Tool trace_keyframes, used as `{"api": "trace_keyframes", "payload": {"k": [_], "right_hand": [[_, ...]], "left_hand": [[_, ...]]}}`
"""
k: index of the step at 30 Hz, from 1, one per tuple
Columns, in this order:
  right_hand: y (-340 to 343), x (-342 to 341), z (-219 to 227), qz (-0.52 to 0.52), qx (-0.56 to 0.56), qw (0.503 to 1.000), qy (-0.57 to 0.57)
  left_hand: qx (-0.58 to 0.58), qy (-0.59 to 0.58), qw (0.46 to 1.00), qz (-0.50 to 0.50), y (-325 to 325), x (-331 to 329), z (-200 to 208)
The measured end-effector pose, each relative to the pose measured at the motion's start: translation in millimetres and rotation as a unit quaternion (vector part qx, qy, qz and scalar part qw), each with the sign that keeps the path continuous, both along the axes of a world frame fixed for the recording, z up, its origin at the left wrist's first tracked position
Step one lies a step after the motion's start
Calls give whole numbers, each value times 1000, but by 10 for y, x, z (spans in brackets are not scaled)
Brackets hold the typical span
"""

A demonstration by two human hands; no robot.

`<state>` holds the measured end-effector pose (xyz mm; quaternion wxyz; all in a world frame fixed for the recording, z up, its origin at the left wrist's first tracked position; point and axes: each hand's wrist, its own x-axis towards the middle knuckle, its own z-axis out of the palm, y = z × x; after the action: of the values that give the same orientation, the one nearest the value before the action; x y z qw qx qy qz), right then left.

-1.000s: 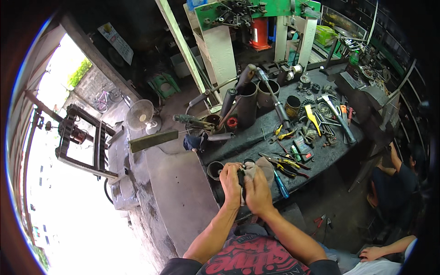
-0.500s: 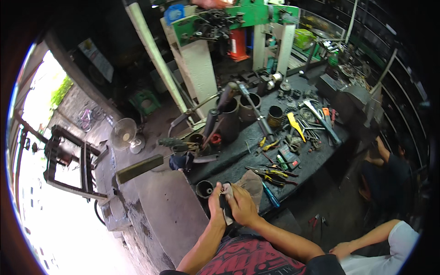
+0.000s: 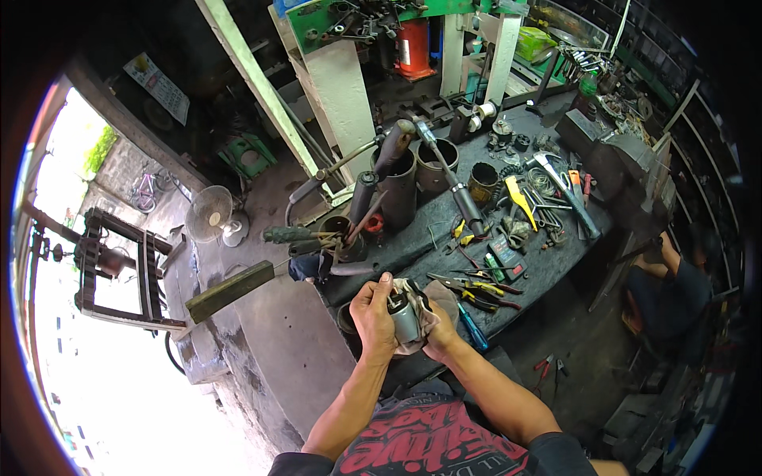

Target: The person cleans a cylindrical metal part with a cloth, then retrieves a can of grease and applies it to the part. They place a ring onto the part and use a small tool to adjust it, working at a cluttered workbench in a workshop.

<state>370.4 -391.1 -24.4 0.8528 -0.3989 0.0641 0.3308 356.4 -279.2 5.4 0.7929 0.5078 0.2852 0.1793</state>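
Head view. Person at the near edge of a dark bench [image 3: 413,250], 2 bare hands close together in front of the shirt. Left hand [image 3: 371,317]: curled round the left side of a grey metal cylinder [image 3: 406,324], thumb pointing up beside its far end. Right hand [image 3: 440,329]: clasping a beige cloth [image 3: 427,320] that wraps the cylinder's right side; some fingertips hidden in the folds. Cylinder sits between the 2 hands, held tilted at the bench's near edge.

Just right of the right hand, a blue screwdriver [image 3: 474,327] lies on the bench. Slightly farther, yellow-handled pliers [image 3: 482,295], overlapping. Beyond these, a flat yellow tool [image 3: 520,201] among loose metal parts. Farther off and left of the parts, a dark upright tube [image 3: 400,198] with long handles leaning at its mouth.

Left side: wooden bar [image 3: 230,291], and beyond it a standing fan [image 3: 210,214]. Far back: red cylinder [image 3: 413,49] under a green beam [image 3: 436,9]. Right, low down: a 2nd person [image 3: 671,293], dark clothing.
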Motion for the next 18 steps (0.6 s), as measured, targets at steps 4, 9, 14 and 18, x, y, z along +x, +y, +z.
{"api": "trace_keyframes", "payload": {"k": [4,9,14,18], "right_hand": [[-9,-89,-66,-75,-13,997,-32],[-145,-166,186,-139,-382,803,-436],[-201,-44,205,-175,-432,711,-526],[-219,-36,36,-204,-358,799,-438]], "left_hand": [[-38,-12,999,5,-49,123,-11],[55,117,990,-50,-131,190,36],[-53,47,992,-102,-270,217,56],[-3,42,992,-118,-296,203,49]]}}
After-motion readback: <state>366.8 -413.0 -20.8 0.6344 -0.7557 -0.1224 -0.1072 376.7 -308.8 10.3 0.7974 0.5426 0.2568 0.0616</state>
